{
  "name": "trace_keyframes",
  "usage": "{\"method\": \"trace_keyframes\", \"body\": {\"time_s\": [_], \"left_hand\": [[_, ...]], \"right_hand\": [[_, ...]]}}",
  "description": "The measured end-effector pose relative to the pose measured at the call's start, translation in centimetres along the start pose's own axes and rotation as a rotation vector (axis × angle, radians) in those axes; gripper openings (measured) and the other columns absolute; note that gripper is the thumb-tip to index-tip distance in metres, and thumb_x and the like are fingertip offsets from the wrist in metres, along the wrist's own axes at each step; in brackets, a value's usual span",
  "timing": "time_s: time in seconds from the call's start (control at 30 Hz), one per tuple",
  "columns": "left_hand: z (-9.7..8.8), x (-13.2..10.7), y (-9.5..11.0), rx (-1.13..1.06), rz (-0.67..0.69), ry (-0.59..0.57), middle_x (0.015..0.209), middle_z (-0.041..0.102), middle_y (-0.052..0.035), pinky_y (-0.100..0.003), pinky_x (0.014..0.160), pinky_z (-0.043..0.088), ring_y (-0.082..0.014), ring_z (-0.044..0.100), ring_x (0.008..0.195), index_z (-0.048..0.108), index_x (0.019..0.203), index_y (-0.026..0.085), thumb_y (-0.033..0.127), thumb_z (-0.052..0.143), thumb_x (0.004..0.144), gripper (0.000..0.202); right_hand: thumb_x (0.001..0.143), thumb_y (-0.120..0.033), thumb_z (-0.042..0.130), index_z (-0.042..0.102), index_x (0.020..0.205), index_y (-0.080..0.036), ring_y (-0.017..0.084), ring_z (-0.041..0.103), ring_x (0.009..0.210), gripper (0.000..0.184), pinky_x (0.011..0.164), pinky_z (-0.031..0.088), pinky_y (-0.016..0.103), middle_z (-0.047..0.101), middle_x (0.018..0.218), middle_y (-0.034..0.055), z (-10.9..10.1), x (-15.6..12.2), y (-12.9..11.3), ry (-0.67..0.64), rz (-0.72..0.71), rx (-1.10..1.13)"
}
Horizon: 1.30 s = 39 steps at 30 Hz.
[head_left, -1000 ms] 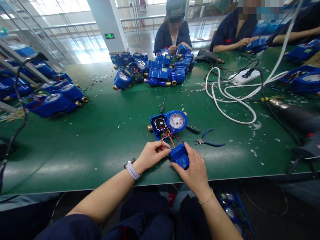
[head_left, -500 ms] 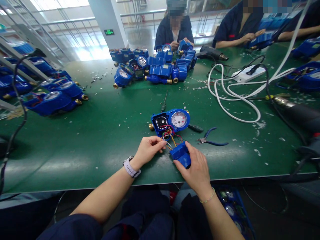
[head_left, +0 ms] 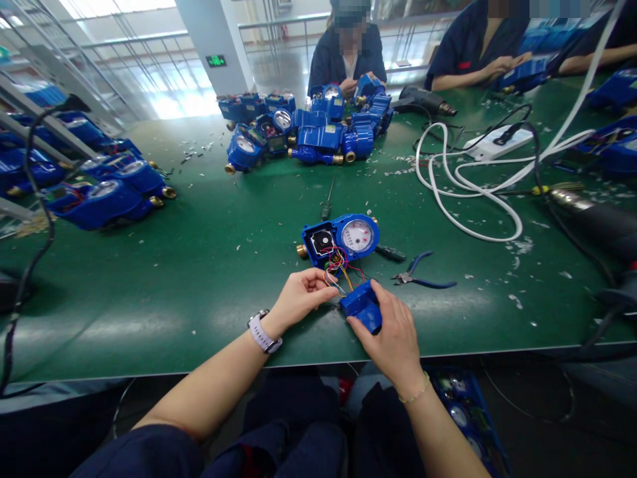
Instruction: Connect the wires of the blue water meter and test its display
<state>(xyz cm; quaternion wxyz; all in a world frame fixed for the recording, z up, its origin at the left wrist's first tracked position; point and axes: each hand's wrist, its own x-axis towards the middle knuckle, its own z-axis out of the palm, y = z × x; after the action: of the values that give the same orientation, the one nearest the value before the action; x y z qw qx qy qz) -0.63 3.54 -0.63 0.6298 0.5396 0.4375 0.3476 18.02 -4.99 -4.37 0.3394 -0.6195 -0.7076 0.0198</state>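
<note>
A blue water meter with a round dial and an open side compartment lies on the green table. Coloured wires run from it to a small blue cover. My right hand grips that cover near the table's front edge. My left hand, with a watch on the wrist, pinches the wires just left of the cover.
Blue-handled pliers and a dark screwdriver lie beside the meter. Piles of blue meters sit at the back and left. White cable, a power strip and a heat gun are at right. Two people work across the table.
My hands have barely shifted; the left fingers keep working the wires while the right holds the cover. The view has tilted slightly.
</note>
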Motion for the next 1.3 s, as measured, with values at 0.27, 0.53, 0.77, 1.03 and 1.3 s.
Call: {"method": "trace_keyframes", "body": {"time_s": [0.27, 0.53, 0.77, 1.03, 1.3], "left_hand": [[0.8, 0.1, -0.1, 0.005, 0.003, 0.013, 0.051, 0.057, 0.0037, -0.017, 0.043, 0.040, -0.0059, 0.049, 0.043, 0.061, 0.071, 0.013, 0.045, 0.078, 0.068, 0.036], [0.0, 0.2, 0.1, 0.023, 0.013, 0.051, 0.048, 0.058, 0.0043, -0.018, 0.046, 0.041, -0.0064, 0.051, 0.042, 0.059, 0.069, 0.015, 0.047, 0.078, 0.067, 0.038], [-0.4, 0.5, 0.2, 0.012, -0.010, 0.070, 0.046, 0.057, 0.0041, -0.019, 0.047, 0.040, -0.0070, 0.049, 0.041, 0.056, 0.065, 0.016, 0.050, 0.077, 0.067, 0.040], [0.4, 0.2, -0.1, -0.068, 0.017, 0.053, 0.045, 0.056, 0.0036, -0.019, 0.048, 0.038, -0.0062, 0.046, 0.041, 0.055, 0.060, 0.016, 0.052, 0.075, 0.070, 0.043], [1.0, 0.0, -0.2, -0.021, 0.029, -0.062, 0.048, 0.059, 0.0018, -0.021, 0.051, 0.042, -0.0079, 0.049, 0.044, 0.066, 0.070, 0.014, 0.058, 0.065, 0.079, 0.046]], "right_hand": [[0.096, -0.054, 0.050, 0.037, 0.144, -0.015, 0.031, 0.055, 0.111, 0.063, 0.093, 0.045, 0.048, 0.057, 0.127, 0.0157, 0.1, -0.1, 0.1, 0.003, -0.001, -0.004], [0.095, -0.054, 0.051, 0.036, 0.144, -0.017, 0.031, 0.055, 0.110, 0.063, 0.093, 0.044, 0.048, 0.057, 0.127, 0.0146, 0.0, 0.0, -0.1, -0.011, -0.003, -0.011], [0.095, -0.047, 0.054, 0.039, 0.144, -0.019, 0.030, 0.056, 0.110, 0.058, 0.094, 0.045, 0.048, 0.058, 0.125, 0.0136, 0.1, 0.1, 0.3, -0.007, 0.012, 0.035], [0.093, -0.035, 0.059, 0.054, 0.124, -0.020, 0.030, 0.050, 0.121, 0.034, 0.101, 0.042, 0.053, 0.054, 0.128, 0.0148, -1.1, 1.7, -1.9, 0.183, -0.057, 0.254], [0.095, -0.022, 0.052, 0.064, 0.092, -0.021, 0.026, 0.051, 0.119, 0.012, 0.103, 0.043, 0.050, 0.063, 0.115, 0.0088, 1.1, 3.6, -2.1, 0.159, -0.058, 0.322]]}}
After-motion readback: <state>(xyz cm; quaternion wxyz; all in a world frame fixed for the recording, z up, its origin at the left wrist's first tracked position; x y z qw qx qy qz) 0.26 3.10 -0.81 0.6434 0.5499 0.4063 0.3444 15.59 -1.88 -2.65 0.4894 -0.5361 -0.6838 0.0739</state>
